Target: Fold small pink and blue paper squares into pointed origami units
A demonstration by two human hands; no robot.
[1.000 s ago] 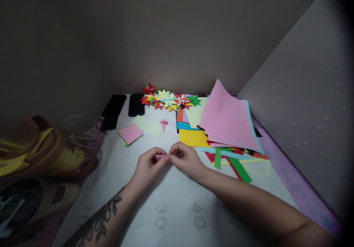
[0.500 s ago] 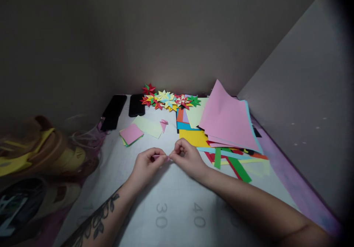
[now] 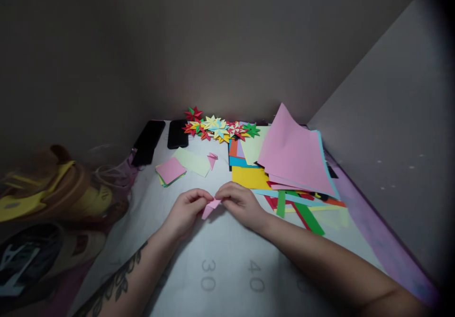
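A small folded piece of pink paper (image 3: pixel 211 207) is pinched between my two hands above the white table mat (image 3: pixel 227 255). My left hand (image 3: pixel 186 210) grips its upper left side with thumb and forefinger. On the other side, the fingertips of my right hand (image 3: pixel 243 204) close on its right corner. The paper's narrow end points down and to the left. Beyond my hands lies another folded pink paper piece (image 3: pixel 212 160). Left of that are a pale green paper strip (image 3: pixel 194 162) and a stack of small paper squares (image 3: pixel 171 170), pink on top.
Folded paper stars (image 3: pixel 216 126) are heaped by the wall. Two black phones (image 3: pixel 177 134) (image 3: pixel 150 136) lie at the back left. Large pink sheets (image 3: pixel 296 153) cover coloured paper on the right, with green offcuts (image 3: pixel 308 217) in front. A brown and yellow bag (image 3: pixel 76 194) is at left.
The folded pink paper has turned so that its narrow end hangs down and more of it shows. My right-hand fingers have come lower and closer over its corner.
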